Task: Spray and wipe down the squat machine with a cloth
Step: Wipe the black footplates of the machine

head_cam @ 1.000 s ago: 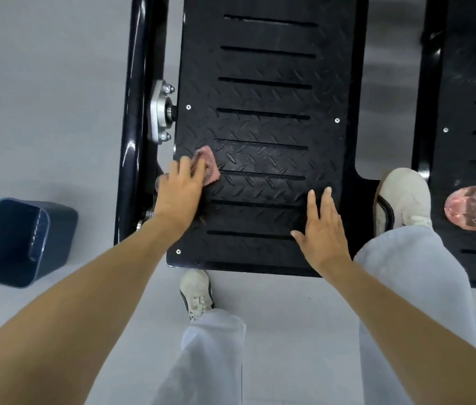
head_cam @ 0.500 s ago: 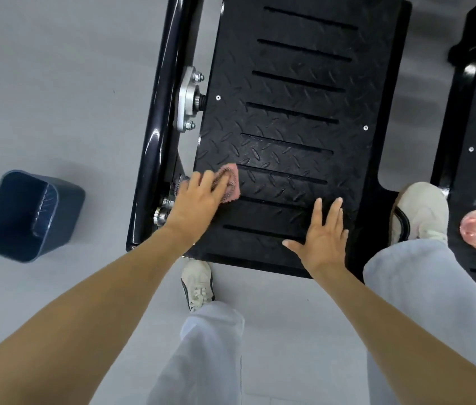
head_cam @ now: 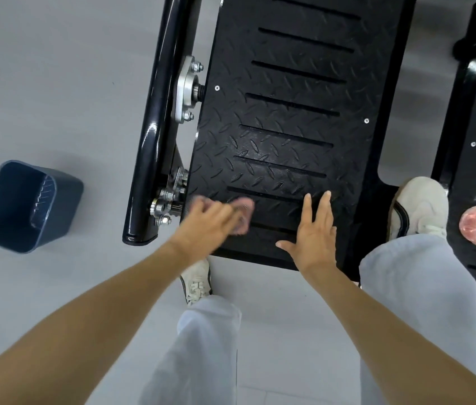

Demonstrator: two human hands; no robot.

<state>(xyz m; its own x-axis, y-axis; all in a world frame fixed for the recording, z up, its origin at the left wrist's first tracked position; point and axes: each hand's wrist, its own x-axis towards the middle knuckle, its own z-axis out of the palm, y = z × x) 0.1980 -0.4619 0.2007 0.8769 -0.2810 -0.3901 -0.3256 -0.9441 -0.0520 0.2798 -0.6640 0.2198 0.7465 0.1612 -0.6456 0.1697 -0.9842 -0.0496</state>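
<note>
The left hand (head_cam: 210, 222), blurred, lies over a pink cloth (head_cam: 244, 210) on the black footplate (head_cam: 289, 112); whether its fingers curl round the cloth cannot be told. Just right of it, the right hand (head_cam: 314, 235) rests flat, fingers straight, empty. Wiping seems under way; next the cloth likely needs sweeping forward over the ridged footplate beyond the fingertips. A bin (head_cam: 29, 206) stands well left.

No writing, label, brand or number can be read anywhere. The black foot plate (head_cam: 289, 135) shows only its raised tread pattern.

Bare forearms (head_cam: 99, 311), pale grey trousers (head_cam: 201, 346), off-white sneakers (head_cam: 420, 206)
</note>
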